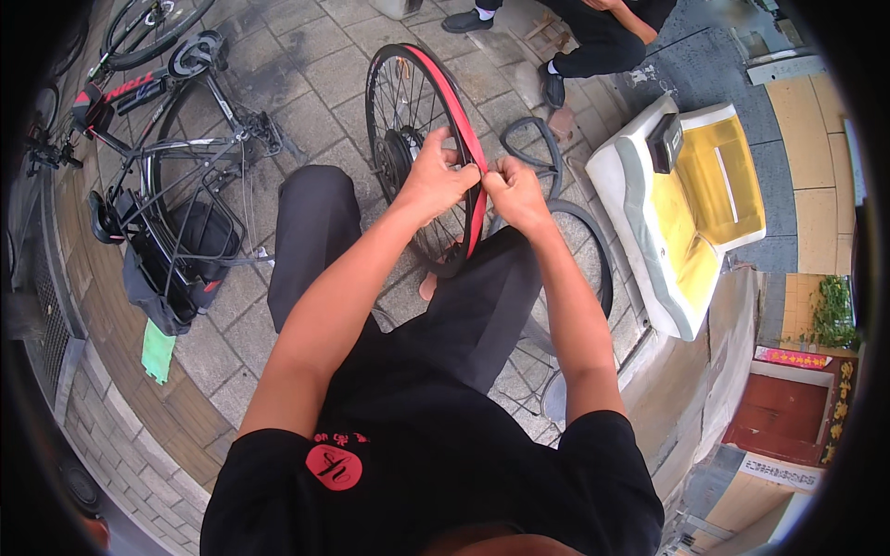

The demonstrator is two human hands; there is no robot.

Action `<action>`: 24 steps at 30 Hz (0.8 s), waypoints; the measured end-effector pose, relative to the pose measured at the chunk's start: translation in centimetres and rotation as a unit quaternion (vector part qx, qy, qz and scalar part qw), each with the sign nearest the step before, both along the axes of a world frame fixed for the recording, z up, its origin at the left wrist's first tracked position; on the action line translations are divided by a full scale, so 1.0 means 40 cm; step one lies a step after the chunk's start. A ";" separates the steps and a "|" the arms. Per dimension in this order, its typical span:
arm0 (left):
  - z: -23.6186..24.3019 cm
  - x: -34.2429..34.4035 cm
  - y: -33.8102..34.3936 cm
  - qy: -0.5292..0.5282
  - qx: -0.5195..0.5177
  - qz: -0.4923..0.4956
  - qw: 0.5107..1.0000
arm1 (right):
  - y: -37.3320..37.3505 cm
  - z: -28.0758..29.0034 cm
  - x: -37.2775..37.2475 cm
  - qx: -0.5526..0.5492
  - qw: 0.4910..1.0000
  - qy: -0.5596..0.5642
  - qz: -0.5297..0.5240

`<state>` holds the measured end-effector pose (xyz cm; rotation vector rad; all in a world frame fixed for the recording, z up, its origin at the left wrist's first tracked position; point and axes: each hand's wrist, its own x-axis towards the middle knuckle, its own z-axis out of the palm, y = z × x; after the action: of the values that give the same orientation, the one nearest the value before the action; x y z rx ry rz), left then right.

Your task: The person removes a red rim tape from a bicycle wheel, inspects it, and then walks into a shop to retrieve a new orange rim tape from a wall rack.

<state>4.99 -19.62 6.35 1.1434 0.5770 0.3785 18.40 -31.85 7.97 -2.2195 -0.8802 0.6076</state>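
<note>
A spoked bicycle wheel (375, 139) with a black rim stands upright between my knees, a dark hub at its centre. Red rim tape (452, 100) runs along the outer face of the rim. From the spoke side, my left hand (434, 181) reaches round the rim, its thumb and finger pinching at the red tape. My right hand (519, 196) is closed on the other side, fingertips pressed to the tape's edge close to my left thumb. The exact grip between the fingertips is too small to make out.
A bicycle (176, 148) lies on the paving at left, a dark bag (171, 278) by it. Black rubber tubing (593, 246) coils right of the wheel. Farther right stands a white and yellow seat (640, 213) with a black box (665, 142). Another person (598, 42) crouches ahead.
</note>
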 end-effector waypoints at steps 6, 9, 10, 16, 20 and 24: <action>0.014 -0.008 0.004 -0.006 -0.033 -0.009 0.999 | -0.009 -0.029 -0.013 0.124 0.971 0.204 0.009; 0.006 -0.008 0.003 -0.007 -0.036 -0.013 0.999 | -0.011 -0.050 -0.017 0.193 0.936 0.293 -0.010; 0.004 -0.007 0.004 -0.006 -0.034 -0.012 0.999 | -0.011 -0.054 -0.019 0.211 0.922 0.324 -0.018; 0.014 -0.017 0.010 0.006 -0.027 -0.016 0.999 | 0.007 -0.053 -0.058 0.208 0.942 0.253 -0.068; 0.009 -0.015 0.013 0.013 -0.014 -0.028 0.999 | 0.009 -0.084 -0.043 0.237 0.908 0.334 -0.085; 0.003 -0.037 0.028 -0.010 -0.025 -0.039 0.999 | 0.024 -0.074 -0.059 0.243 0.882 0.391 -0.097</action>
<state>3.49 -18.50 6.47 1.1093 0.5209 0.3060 16.03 -30.90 4.99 -1.3850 -0.3194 0.9603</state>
